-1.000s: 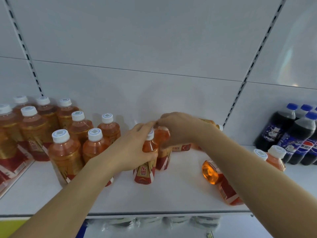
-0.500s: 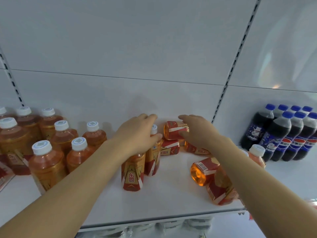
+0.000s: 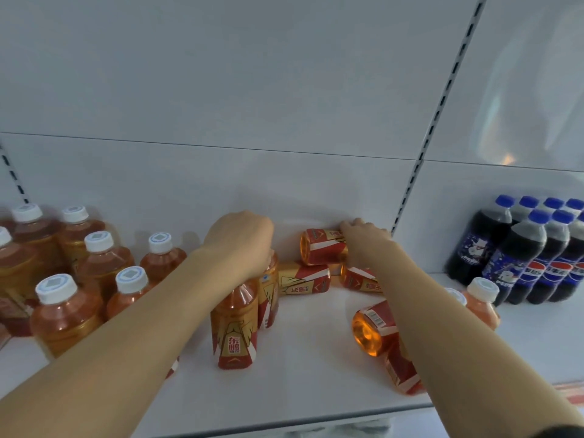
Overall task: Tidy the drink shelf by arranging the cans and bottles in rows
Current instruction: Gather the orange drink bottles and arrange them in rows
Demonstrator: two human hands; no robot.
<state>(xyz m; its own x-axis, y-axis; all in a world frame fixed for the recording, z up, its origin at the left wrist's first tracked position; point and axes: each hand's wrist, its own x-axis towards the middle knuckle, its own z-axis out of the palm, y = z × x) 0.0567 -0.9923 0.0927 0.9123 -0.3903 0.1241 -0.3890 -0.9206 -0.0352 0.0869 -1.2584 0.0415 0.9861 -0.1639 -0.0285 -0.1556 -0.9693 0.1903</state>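
Head view: a white shelf (image 3: 316, 384) with orange energy-drink bottles in the middle, some standing, some toppled.
Left hand: the left hand (image 3: 243, 241) is curled down over the caps of two upright bottles (image 3: 235, 324), one just behind the other near the shelf's centre, and appears to hold them by the tops.
Right hand: the right hand (image 3: 363, 245) reaches to the back wall and closes round the cap end of the top fallen bottle (image 3: 322, 248), which lies on its side across two other fallen bottles (image 3: 305, 281).
Still down: a further pair of toppled bottles (image 3: 376, 335) lies under the right forearm, near the front edge.
Already in rows: the tea bottles (image 3: 94, 263) at left and the cola bottles (image 3: 518, 257) at right stand upright.
Step in hand: most likely lifting the top fallen bottle and standing it beside the upright pair.
How to do it well: lift straight up before swinging, so the two beneath do not roll; keep the forearm high over the front pair; steady the upright pair with the left hand; set the bottle down flat on its base, label forward, touching its neighbour.
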